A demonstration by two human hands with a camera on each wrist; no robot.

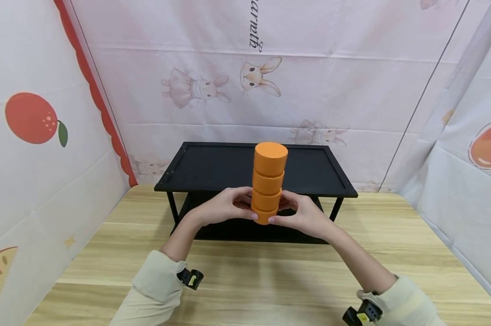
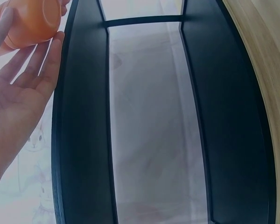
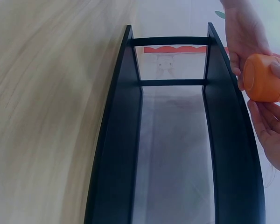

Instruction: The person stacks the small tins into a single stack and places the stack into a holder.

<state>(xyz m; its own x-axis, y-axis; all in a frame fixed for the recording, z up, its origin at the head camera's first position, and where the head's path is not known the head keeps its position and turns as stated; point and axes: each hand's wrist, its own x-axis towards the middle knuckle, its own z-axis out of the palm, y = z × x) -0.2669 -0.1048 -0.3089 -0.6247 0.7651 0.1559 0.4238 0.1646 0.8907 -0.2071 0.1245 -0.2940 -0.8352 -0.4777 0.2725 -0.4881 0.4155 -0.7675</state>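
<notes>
An upright stack of orange cylinders (image 1: pixel 268 183), several pieces high with grooves between them, is held up in front of a black two-tier shelf (image 1: pixel 217 167). My left hand (image 1: pixel 221 207) grips the lowest part from the left, thumb at the front. From the right, my right hand (image 1: pixel 306 216) holds the same lower part between thumb and fingers. In the left wrist view, the rounded underside of the stack (image 2: pixel 39 21) shows above the left fingers. Both hands flank the bottom piece (image 3: pixel 262 79) in the right wrist view, beyond the shelf's edge.
The shelf's top board has a raised rim, and its lower board (image 1: pixel 253 232) sits close to the wooden table (image 1: pixel 245 276). Printed cloth (image 1: pixel 213 40) hangs behind and along both sides. A small black device (image 1: pixel 190 278) is strapped at each wrist.
</notes>
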